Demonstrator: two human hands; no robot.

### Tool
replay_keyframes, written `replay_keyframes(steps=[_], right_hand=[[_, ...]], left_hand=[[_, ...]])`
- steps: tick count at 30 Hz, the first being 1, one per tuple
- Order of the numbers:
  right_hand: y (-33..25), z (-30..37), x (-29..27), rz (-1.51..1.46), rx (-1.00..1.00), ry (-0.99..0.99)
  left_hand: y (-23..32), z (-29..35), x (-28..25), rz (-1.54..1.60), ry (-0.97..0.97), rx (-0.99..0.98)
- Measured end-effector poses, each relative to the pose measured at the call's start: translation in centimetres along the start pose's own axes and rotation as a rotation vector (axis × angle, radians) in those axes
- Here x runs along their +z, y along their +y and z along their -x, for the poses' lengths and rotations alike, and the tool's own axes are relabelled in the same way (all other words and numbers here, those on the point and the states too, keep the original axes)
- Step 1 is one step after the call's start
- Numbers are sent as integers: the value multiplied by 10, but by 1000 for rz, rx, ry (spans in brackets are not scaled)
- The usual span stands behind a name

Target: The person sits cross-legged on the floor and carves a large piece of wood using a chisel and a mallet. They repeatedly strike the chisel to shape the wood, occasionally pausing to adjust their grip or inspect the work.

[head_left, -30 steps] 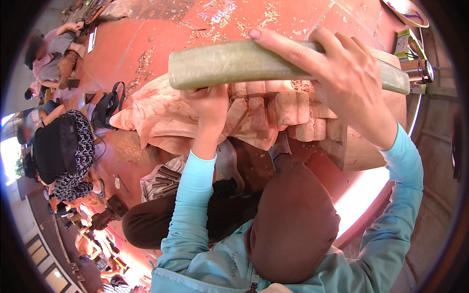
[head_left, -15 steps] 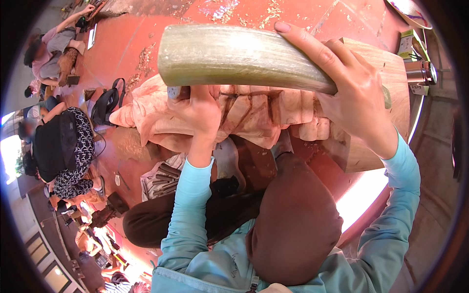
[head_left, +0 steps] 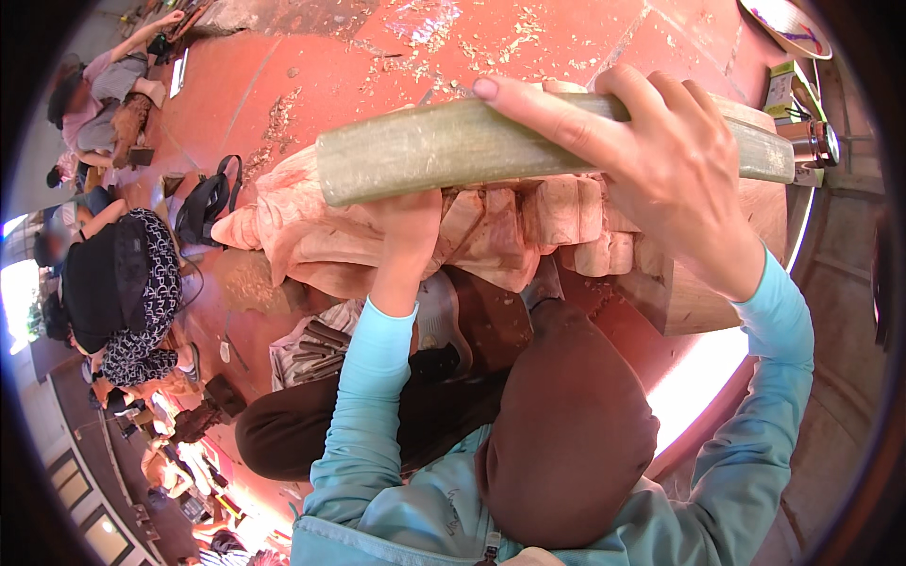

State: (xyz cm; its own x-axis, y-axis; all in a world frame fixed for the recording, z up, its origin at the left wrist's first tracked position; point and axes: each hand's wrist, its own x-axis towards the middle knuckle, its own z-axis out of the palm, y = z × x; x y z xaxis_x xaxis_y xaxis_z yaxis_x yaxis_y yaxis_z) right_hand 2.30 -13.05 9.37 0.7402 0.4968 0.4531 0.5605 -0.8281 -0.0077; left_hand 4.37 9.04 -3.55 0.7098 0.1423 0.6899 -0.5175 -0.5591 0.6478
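Note:
My right hand point(head_left: 675, 156) is wrapped round a long, pale green-grey wooden mallet point(head_left: 406, 156), its thumb stretched along the wood. The mallet lies level above a pinkish wood carving point(head_left: 311, 236) with stepped, block-like cuts. Below the mallet's left end, my left hand point(head_left: 413, 222) rests at the carving, its fingers hidden by the mallet. Half a second ago those fingers were closed round the handle of a chisel, whose blunt grey end showed; the tool is now out of sight. A large pale wood block point(head_left: 727, 255) stands at the carving's right end.
Several carving tools point(head_left: 321, 344) lie on a cloth by my left leg. A metal flask point(head_left: 816, 143) and a round tray point(head_left: 793, 26) are at the far right. Wood shavings point(head_left: 519, 38) litter the red floor. A black bag point(head_left: 200, 208) and seated people point(head_left: 113, 283) are on the left.
The mallet has come down nearer the carving and shifted right; its right end now shows beyond my right hand. It now covers my left fingers and the chisel's end.

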Motion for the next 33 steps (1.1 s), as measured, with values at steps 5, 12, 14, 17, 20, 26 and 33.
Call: replay_keyframes(steps=[5, 12, 14, 17, 20, 26, 33], right_hand=[[-3, 7, 1, -84, 51, -53], [-2, 14, 3, -187, 61, -54], [-2, 14, 4, -252, 65, -17], [-5, 10, -3, -330, 85, -5], [-11, 4, -6, -412, 118, 20], [-8, 1, 3, -169, -33, -2], [-10, 0, 5, -130, 25, -52]], left_hand=[[8, 9, -4, 149, -57, -193], [25, 11, -29, 618, 74, -422], [20, 8, -27, 588, 105, -429], [-7, 7, -29, 356, 64, -293], [-26, 8, -32, 90, 2, -110], [-7, 14, -7, 48, 92, 3], [-18, 23, -15, 188, -3, -282]])
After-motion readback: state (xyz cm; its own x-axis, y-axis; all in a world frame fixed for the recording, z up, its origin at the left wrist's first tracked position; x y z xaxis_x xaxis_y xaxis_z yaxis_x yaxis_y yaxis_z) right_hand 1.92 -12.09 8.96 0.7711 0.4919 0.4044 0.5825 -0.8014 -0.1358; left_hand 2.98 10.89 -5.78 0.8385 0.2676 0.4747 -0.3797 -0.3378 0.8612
